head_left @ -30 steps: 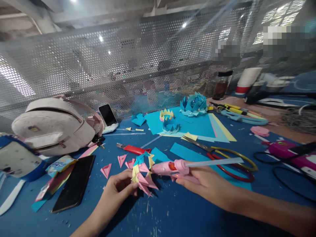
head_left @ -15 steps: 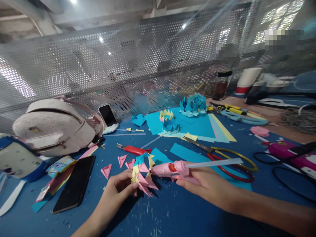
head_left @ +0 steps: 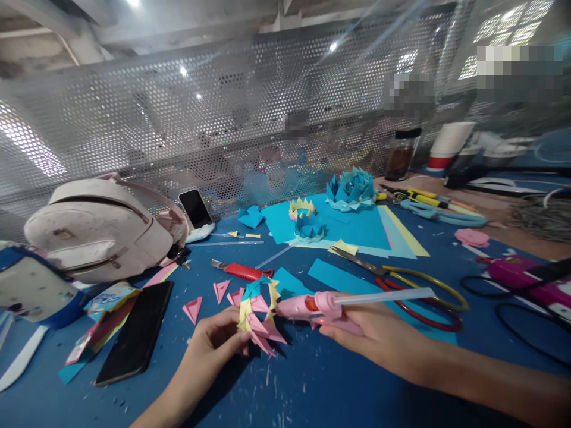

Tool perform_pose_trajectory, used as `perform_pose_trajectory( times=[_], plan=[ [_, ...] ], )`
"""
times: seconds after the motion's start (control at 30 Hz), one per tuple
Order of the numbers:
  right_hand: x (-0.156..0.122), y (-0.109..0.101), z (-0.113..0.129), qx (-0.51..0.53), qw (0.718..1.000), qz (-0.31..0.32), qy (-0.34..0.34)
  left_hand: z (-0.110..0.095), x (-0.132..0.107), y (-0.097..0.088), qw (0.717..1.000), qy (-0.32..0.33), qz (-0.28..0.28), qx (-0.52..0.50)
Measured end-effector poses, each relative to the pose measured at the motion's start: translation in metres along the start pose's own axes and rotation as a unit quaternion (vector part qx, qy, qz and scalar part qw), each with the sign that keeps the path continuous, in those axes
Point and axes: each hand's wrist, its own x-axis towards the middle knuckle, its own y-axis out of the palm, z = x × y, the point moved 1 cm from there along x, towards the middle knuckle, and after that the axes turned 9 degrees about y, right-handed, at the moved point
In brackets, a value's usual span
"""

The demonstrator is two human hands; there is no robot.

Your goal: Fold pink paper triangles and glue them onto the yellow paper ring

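Note:
My left hand (head_left: 217, 343) pinches the near left side of a folded-paper ring (head_left: 260, 315) made of pink, yellow and blue pointed pieces. In my right hand (head_left: 379, 333) is a pink hot glue gun (head_left: 316, 307), with a long clear glue stick (head_left: 388, 295) poking out of its back. The gun's nozzle meets the right side of the ring; whether glue is coming out I cannot tell. Several loose pink paper triangles (head_left: 193, 310) lie left of the ring. Just behind it rests a red utility knife (head_left: 244, 271).
Scissors (head_left: 375, 267) with red and yellow handles lie behind my right hand. Farther back, blue paper sheets (head_left: 285, 223) carry a yellow paper crown (head_left: 302, 208) and a blue paper flower (head_left: 351, 189). A black phone (head_left: 136, 333) and a pale backpack (head_left: 98, 229) are on the left.
Both hands, the paper ring and the glue gun hold nearly the same place. The view has shifted very slightly.

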Motion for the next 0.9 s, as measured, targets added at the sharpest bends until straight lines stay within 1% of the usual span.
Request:
perform_pose_trajectory(
  times=[0.13,0.3,0.43,0.53,0.7,0.9],
  plan=[
    [0.0008,0.0006,-0.0013,-0.002,1.000,-0.003,0.010,0.0009,-0.0004,-0.0004,1.000,0.003,0.003,-0.005],
    [0.0014,0.0003,-0.0021,0.000,1.000,0.008,0.003,0.0016,-0.0001,-0.0006,1.000,0.006,0.004,-0.008],
    [0.0004,-0.0024,0.0013,-0.007,0.999,0.031,-0.001,0.0015,0.0008,-0.0006,1.000,0.003,0.006,-0.012],
    [-0.0004,-0.0032,0.0031,-0.038,0.998,0.044,0.001,0.0005,0.0003,-0.0007,1.000,0.004,0.004,-0.013],
    [-0.0006,-0.0027,0.0008,-0.047,0.998,0.033,-0.016,-0.0009,-0.0012,-0.0010,1.000,0.011,0.007,-0.002],
    [0.0003,-0.0035,0.0013,-0.042,0.998,0.035,-0.018,0.0014,-0.0013,-0.0022,1.000,0.005,-0.004,0.004]
  ],
)
